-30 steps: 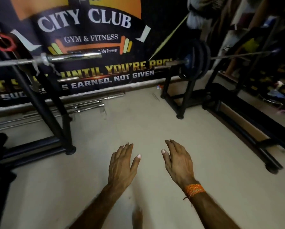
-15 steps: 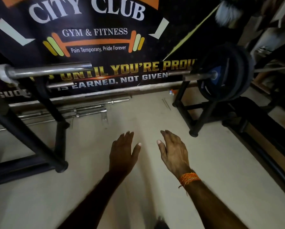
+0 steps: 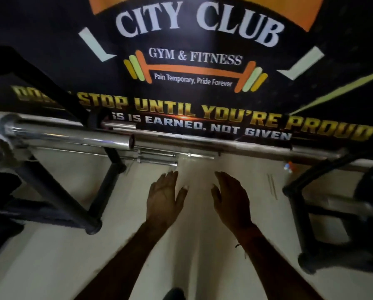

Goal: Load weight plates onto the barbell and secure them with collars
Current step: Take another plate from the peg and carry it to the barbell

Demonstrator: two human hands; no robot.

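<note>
Head view: we hold our left hand [image 3: 165, 197] and right hand [image 3: 232, 199] out side by side over the pale floor [image 3: 203, 245], palms down, each grip apart and empty. The barbell [image 3: 73, 135] rests on a black rack [image 3: 58, 191] up and to the left, its chrome sleeve bare, before the gym banner [image 3: 192, 61].

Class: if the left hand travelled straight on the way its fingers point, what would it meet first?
The left hand points toward the spare bars lying on the floor by the wall; those probably come first. Depth is unclear, so it may instead pass over them and reach the banner.
</note>
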